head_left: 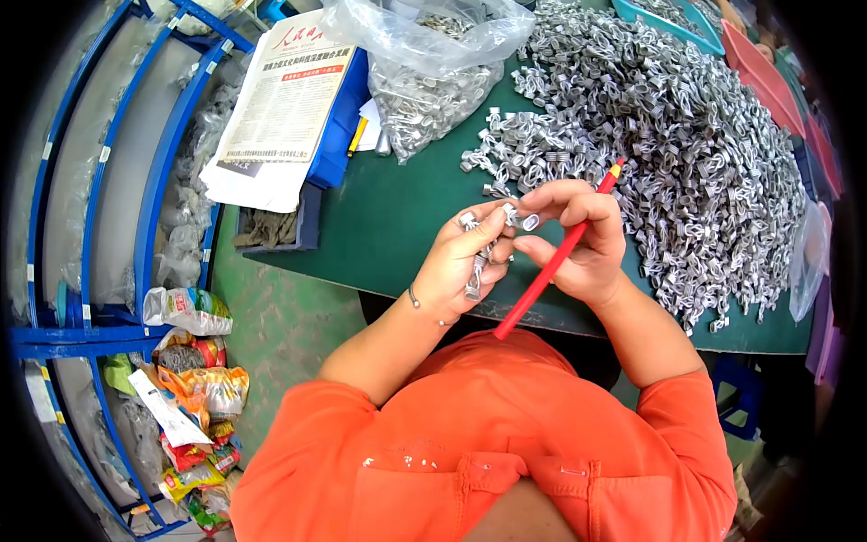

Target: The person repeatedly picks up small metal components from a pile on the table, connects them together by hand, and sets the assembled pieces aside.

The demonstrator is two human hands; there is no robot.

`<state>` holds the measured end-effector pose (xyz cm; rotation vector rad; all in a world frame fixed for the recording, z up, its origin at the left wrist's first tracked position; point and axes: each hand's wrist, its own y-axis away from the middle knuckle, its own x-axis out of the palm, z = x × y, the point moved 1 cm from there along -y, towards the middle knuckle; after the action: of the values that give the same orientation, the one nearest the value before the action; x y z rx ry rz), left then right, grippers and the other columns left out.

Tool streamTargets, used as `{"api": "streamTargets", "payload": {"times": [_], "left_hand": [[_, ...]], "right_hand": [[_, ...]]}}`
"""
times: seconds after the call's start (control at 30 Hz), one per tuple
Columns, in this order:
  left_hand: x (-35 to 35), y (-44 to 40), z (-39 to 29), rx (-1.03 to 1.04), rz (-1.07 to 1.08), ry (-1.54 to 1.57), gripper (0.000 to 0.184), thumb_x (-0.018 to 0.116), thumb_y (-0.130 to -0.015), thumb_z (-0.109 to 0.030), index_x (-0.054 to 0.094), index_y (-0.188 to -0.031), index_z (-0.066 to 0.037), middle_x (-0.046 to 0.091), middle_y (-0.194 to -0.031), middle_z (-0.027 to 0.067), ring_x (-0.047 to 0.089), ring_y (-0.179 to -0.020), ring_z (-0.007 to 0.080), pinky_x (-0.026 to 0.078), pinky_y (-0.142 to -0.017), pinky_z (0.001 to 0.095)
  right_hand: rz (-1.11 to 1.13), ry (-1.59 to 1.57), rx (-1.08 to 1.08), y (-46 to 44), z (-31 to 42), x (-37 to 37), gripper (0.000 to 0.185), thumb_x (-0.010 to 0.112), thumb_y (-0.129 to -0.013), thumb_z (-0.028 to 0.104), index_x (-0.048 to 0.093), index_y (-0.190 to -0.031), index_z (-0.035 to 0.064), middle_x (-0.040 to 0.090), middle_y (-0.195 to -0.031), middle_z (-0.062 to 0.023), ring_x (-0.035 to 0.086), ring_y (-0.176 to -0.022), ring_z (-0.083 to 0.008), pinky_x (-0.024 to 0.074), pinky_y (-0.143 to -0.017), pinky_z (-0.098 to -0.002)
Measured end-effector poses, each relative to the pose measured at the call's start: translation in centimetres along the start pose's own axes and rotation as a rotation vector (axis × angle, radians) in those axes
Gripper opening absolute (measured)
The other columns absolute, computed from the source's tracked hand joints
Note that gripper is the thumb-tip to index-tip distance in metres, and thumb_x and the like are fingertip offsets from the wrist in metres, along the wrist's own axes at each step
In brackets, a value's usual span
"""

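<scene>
My left hand (452, 264) is closed around a few small silver metal fittings (479, 262), each with a loop and a ribbed end. One metal fitting (519, 218) sticks up at its thumb and fingertips, close to the fingertips of my right hand (596, 246). A red pencil (553, 264) lies slantwise in my right hand, its yellow-banded end up and the other end towards my body. Whether the right fingertips touch the fitting I cannot tell. Beyond both hands, a large heap of the same metal fittings (668, 135) covers the right of the green table (361, 230).
A clear plastic bag (433, 90) of fittings stands at the back. Left of it, a newspaper (284, 99) rests on a blue bin (341, 117). A blue rack (153, 172) fills the left side. Teal (673, 20) and pink (763, 77) trays border the heap.
</scene>
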<state>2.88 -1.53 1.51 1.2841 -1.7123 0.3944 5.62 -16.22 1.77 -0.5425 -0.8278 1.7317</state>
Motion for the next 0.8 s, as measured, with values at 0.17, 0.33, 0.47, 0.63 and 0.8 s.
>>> {"api": "streamTargets", "payload": {"times": [0.17, 0.33, 0.47, 0.63, 0.8], "left_hand": [[0.5, 2.7, -0.7, -0.07, -0.206, 0.188, 0.023, 0.047, -0.085, -0.015, 0.05, -0.102, 0.0, 0.052, -0.083, 0.0111, 0.052, -0.057, 0.018, 0.045, -0.041, 0.0253], [-6.3, 8.5, -0.6, -0.334, 0.243, 0.157, 0.014, 0.048, -0.081, -0.005, 0.051, -0.089, 0.005, 0.05, -0.075, 0.0163, 0.047, -0.041, 0.0173, 0.035, -0.03, 0.0226], [-10.9, 9.4, 3.5, -0.455, -0.188, 0.041, 0.016, 0.052, -0.082, -0.008, 0.054, -0.09, 0.005, 0.056, -0.084, 0.0164, 0.058, -0.073, 0.0233, 0.051, -0.059, 0.0276], [-13.2, 3.0, 7.3, -0.386, -0.135, 0.436, 0.036, 0.047, -0.086, -0.024, 0.046, -0.113, 0.001, 0.05, -0.114, 0.017, 0.049, -0.107, 0.0314, 0.043, -0.089, 0.0424], [-15.1, 2.2, 9.0, -0.402, -0.268, 0.002, 0.037, 0.04, -0.089, -0.029, 0.048, -0.114, -0.004, 0.051, -0.117, 0.013, 0.048, -0.105, 0.0284, 0.038, -0.091, 0.0441]], "right_hand": [[-0.084, -0.044, 0.07, -0.1, -0.3, -1.0, 0.028, 0.061, -0.077, -0.001, 0.037, -0.089, 0.0039, 0.055, -0.096, -0.017, 0.053, -0.082, -0.0173, 0.0456, -0.07, -0.027], [-0.22, -0.032, 0.195, -0.4, -1.0, -1.2, 0.017, 0.056, -0.083, -0.002, 0.039, -0.085, 0.0037, 0.058, -0.09, -0.0125, 0.053, -0.072, -0.0093, 0.0436, -0.062, -0.0195], [-0.182, 0.001, 0.157, -0.5, -1.0, -1.0, 0.015, 0.055, -0.084, 0.0, 0.04, -0.087, 0.0025, 0.059, -0.087, -0.0141, 0.054, -0.07, -0.0106, 0.0448, -0.059, -0.0207], [-0.135, 0.019, 0.14, -0.2, -1.3, -0.9, 0.014, 0.054, -0.084, 0.0, 0.04, -0.088, 0.0018, 0.059, -0.087, -0.0144, 0.053, -0.068, -0.0108, 0.0452, -0.059, -0.0209], [-0.226, -0.013, 0.252, -0.5, -1.2, -1.1, 0.013, 0.052, -0.085, 0.001, 0.039, -0.087, 0.0024, 0.059, -0.088, -0.0145, 0.054, -0.067, -0.0106, 0.0463, -0.059, -0.021]]}}
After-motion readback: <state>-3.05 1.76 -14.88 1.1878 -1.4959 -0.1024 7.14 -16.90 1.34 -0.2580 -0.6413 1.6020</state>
